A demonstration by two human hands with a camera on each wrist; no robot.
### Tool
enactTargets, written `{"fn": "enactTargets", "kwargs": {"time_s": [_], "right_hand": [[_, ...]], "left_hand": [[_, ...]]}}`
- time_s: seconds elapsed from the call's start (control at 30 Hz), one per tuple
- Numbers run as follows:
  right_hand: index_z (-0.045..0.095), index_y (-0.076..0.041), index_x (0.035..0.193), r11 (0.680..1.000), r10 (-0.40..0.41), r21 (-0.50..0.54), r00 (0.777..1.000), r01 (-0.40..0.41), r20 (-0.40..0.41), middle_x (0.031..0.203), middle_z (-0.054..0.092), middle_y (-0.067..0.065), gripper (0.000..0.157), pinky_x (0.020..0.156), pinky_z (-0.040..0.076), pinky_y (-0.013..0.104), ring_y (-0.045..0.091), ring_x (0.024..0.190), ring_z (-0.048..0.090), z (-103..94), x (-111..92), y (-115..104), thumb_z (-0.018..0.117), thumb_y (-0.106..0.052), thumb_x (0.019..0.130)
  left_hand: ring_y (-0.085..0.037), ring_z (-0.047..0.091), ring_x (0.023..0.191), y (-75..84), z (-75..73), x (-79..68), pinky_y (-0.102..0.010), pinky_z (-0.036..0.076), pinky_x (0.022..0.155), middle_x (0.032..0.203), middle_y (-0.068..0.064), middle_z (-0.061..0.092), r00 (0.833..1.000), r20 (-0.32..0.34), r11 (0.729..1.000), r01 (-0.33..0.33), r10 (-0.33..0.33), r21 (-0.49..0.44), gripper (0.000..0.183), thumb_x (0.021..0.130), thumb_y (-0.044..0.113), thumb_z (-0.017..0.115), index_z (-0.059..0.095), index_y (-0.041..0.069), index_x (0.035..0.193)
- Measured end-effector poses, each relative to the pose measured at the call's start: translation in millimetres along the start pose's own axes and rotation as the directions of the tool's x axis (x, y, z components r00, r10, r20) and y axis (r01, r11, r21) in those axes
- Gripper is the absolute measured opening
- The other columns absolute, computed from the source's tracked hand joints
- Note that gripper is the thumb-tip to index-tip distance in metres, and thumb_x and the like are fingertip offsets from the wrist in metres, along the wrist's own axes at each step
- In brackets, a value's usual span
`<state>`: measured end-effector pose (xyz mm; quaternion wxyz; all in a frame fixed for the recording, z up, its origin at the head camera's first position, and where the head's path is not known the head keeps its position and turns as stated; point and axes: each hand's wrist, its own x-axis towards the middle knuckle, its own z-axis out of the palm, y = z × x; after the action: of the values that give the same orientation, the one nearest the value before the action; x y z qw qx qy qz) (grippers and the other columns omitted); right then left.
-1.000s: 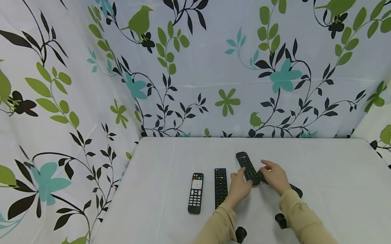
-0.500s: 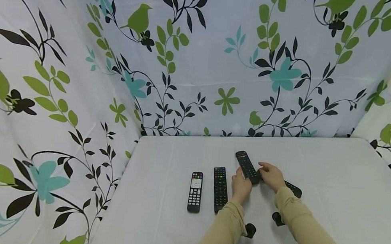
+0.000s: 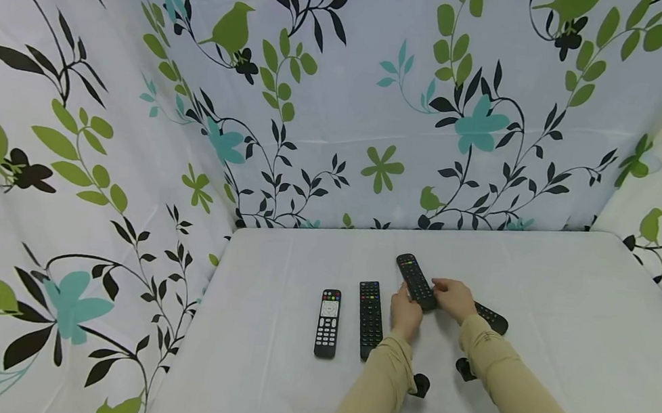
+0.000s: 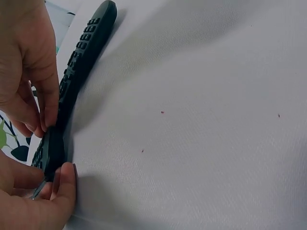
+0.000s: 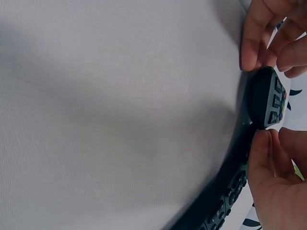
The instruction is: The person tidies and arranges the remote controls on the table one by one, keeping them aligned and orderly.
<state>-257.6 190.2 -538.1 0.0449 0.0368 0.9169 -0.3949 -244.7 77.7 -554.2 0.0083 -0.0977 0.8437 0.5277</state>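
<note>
A black remote control [image 3: 415,277] lies slanted on the white table, coloured buttons at its far end. My left hand [image 3: 406,314] holds its near left edge; in the left wrist view the thumb and fingertips close around its end. At its right edge is my right hand [image 3: 454,297], fingers bent, fingertips right at the side of the same remote in the right wrist view. Another black remote [image 3: 491,318] slants away to the right, partly hidden under the right hand and wrist; its upper end meets the held remote.
Left of the hands, two more remotes lie roughly upright side by side: a black one [image 3: 370,320] and one with white and grey buttons [image 3: 328,323]. The white-covered table [image 3: 261,389] ends at patterned curtains [image 3: 319,96] behind and on both sides.
My left hand has shifted right and closed in on the near left edge of the slanted remote. My right hand has moved slightly left against its right edge, covering the other remote's upper end.
</note>
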Motion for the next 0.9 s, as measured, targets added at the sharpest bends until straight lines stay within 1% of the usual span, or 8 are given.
{"fn": "enactTargets", "kwargs": {"time_s": [0.1, 0.2, 0.3, 0.43, 0.53, 0.6, 0.8, 0.9], "right_hand": [[0.053, 0.002, 0.117, 1.0, 0.007, -0.017, 1.0, -0.007, 0.004, 0.118, 0.054, 0.022, 0.036, 0.087, 0.042, 0.044, 0.037, 0.11, 0.049, 5.0, 2, 2, 0.043, -0.011, 0.085], [0.054, 0.002, 0.116, 1.0, 0.01, -0.023, 1.0, -0.01, 0.0, 0.117, 0.054, 0.022, 0.034, 0.087, 0.041, 0.044, 0.037, 0.112, 0.048, 9.0, 3, 4, 0.044, -0.011, 0.086], [0.055, 0.004, 0.114, 1.0, 0.011, -0.014, 1.0, -0.011, 0.0, 0.116, 0.055, 0.023, 0.034, 0.087, 0.041, 0.044, 0.038, 0.111, 0.048, 11.2, 2, 5, 0.044, -0.009, 0.085], [0.055, 0.004, 0.113, 1.0, 0.021, -0.015, 1.0, -0.021, -0.015, 0.115, 0.055, 0.023, 0.033, 0.085, 0.042, 0.044, 0.038, 0.109, 0.049, 13.3, -1, 5, 0.045, -0.009, 0.084], [0.056, 0.002, 0.113, 0.999, 0.035, -0.013, 0.999, -0.035, -0.033, 0.116, 0.054, 0.023, 0.033, 0.084, 0.042, 0.044, 0.038, 0.107, 0.051, 14.4, -4, 3, 0.046, -0.009, 0.084], [0.056, 0.001, 0.113, 0.999, 0.043, -0.003, 0.998, -0.043, -0.038, 0.117, 0.054, 0.024, 0.032, 0.082, 0.042, 0.044, 0.038, 0.106, 0.051, 15.2, -6, 1, 0.046, -0.009, 0.084], [0.057, -0.001, 0.114, 0.998, 0.058, -0.029, 0.998, -0.059, -0.032, 0.119, 0.053, 0.022, 0.032, 0.084, 0.041, 0.045, 0.037, 0.108, 0.049, 20.5, -10, 3, 0.046, -0.01, 0.086], [0.057, -0.002, 0.114, 0.998, 0.052, -0.046, 0.998, -0.053, -0.039, 0.119, 0.053, 0.021, 0.031, 0.079, 0.043, 0.042, 0.033, 0.102, 0.053, 22.4, -12, 5, 0.046, -0.01, 0.086]], "left_hand": [[-0.022, 0.051, 0.087, -0.9, -0.8, -0.6, -0.037, 0.042, 0.082, 0.103, -0.02, 0.052, 1.0, 0.011, 1.0, 0.0, 0.0, 0.0, 0.051, 0.075, -0.006, 0.048, 0.045, -0.001, 0.126], [-0.025, 0.052, 0.095, 0.2, -2.2, -2.3, -0.038, 0.042, 0.085, 0.108, -0.02, 0.051, 1.0, 0.014, 1.0, 0.012, -0.012, -0.015, 0.046, 0.078, -0.004, 0.049, 0.047, 0.0, 0.124], [-0.023, 0.051, 0.094, 0.9, -3.2, -2.7, -0.037, 0.043, 0.084, 0.107, -0.018, 0.05, 0.999, 0.017, 0.999, 0.031, -0.031, -0.027, 0.043, 0.08, -0.002, 0.048, 0.048, 0.0, 0.123], [-0.021, 0.051, 0.09, 0.8, -4.6, -2.7, -0.035, 0.043, 0.08, 0.104, -0.016, 0.05, 0.999, 0.01, 0.998, 0.044, -0.044, -0.04, 0.043, 0.079, -0.004, 0.048, 0.049, 0.0, 0.122], [-0.019, 0.05, 0.086, 0.4, -5.6, -3.4, -0.033, 0.043, 0.077, 0.101, -0.015, 0.051, 1.0, -0.004, 0.999, 0.028, -0.028, -0.024, 0.043, 0.078, -0.004, 0.049, 0.051, 0.001, 0.121], [-0.019, 0.05, 0.083, 0.0, -6.7, -4.1, -0.032, 0.042, 0.075, 0.099, -0.015, 0.052, 1.0, -0.012, 1.0, 0.005, -0.005, 0.001, 0.043, 0.077, -0.004, 0.049, 0.052, 0.0, 0.119], [-0.027, 0.053, 0.092, -0.9, -10.3, -8.1, -0.036, 0.043, 0.082, 0.103, -0.021, 0.053, 0.999, -0.001, 0.998, -0.032, 0.032, 0.058, 0.043, 0.075, -0.005, 0.049, 0.053, -0.002, 0.117], [-0.029, 0.054, 0.09, -1.5, -11.2, -10.0, -0.036, 0.043, 0.08, 0.101, -0.023, 0.054, 0.999, -0.007, 0.995, -0.044, 0.045, 0.088, 0.042, 0.074, -0.005, 0.049, 0.054, -0.002, 0.116]]}}
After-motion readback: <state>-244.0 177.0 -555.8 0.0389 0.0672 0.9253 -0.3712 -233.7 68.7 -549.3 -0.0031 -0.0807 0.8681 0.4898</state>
